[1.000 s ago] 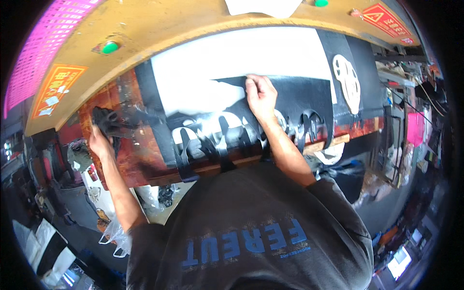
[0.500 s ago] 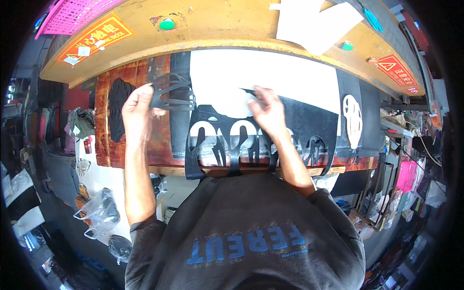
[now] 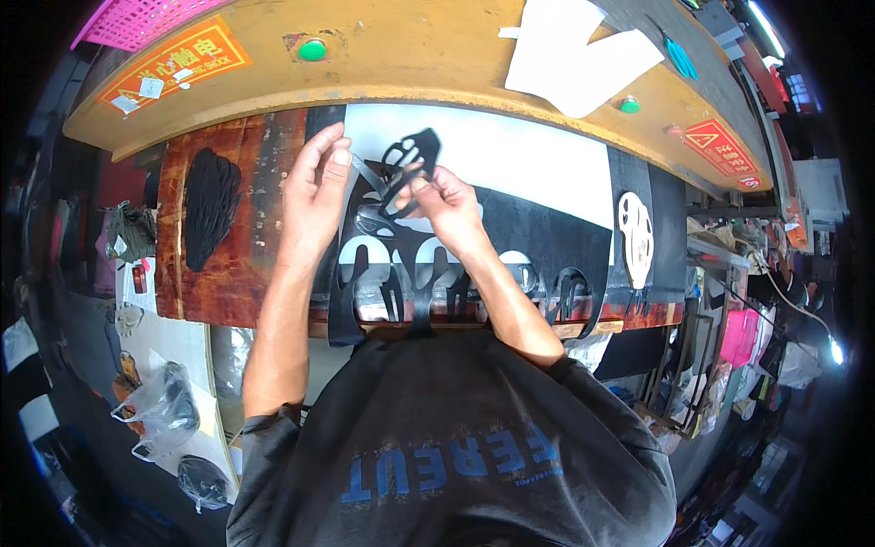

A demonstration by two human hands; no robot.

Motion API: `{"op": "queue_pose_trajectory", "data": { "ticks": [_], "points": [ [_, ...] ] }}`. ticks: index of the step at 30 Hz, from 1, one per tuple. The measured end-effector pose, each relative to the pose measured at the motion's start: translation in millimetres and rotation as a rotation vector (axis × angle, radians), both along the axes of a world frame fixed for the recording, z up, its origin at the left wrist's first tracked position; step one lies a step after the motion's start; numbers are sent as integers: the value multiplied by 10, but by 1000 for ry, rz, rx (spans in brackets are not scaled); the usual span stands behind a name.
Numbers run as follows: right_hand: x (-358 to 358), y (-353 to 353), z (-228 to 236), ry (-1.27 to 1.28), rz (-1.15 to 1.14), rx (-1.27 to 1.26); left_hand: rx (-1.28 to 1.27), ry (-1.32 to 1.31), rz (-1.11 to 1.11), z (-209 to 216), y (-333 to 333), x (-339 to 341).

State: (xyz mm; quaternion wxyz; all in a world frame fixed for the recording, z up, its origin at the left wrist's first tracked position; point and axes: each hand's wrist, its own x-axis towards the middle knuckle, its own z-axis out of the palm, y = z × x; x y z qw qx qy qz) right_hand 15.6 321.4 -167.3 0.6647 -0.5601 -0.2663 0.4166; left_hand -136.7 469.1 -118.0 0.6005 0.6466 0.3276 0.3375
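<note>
In my right hand [image 3: 444, 205] is a black, flat piece with slots cut through it [image 3: 427, 144], pinched between thumb and fingers and raised above the table. Close by on the left, my left hand [image 3: 319, 182] has its fingers stretched upward and the thumb a little apart. A thin dark strip runs from near its fingertips toward the slotted piece; whether they touch, I cannot tell. Below both hands lies a black sheet [image 3: 547, 228] with rounded openings along its near edge, partly over a white sheet [image 3: 529, 146]. My right hand hides part of the black sheet.
A bundle of black strips [image 3: 211, 210] lies on the reddish-brown board at left. An off-white slotted plate [image 3: 636, 239] rests at right. Across the back runs a yellow machine beam [image 3: 419, 68] with green buttons [image 3: 313, 50], white paper pieces [image 3: 556, 64] and blue-handled scissors [image 3: 679, 57].
My right hand has moved left and now holds up the slotted black piece. The black strips beside my left hand are no longer spread there; that hand has moved right.
</note>
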Motion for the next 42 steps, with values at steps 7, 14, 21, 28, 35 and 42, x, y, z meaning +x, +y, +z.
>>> {"op": "queue_pose_trajectory", "data": {
  "ticks": [7, 14, 21, 28, 35, 42],
  "points": [
    [81, -109, -156, 246, 20, 15, 326, 204, -148, -920, -287, 135],
    [360, -322, -130, 14, -217, -370, 229, 441, 212, -1422, 340, -21],
    [488, -466, 173, -415, 177, -21, 60, 719, -267, -796, 415, 192],
    [576, -715, 516, -390, 345, -193, -120, 510, -18, -1115, 406, 291],
    [252, -929, 463, -679, 532, 23, -492, 193, 114, -1215, 369, 321],
    [279, -1234, 457, -653, 800, -95, -702, 46, 267, -1061, 340, 277]
  ]
}}
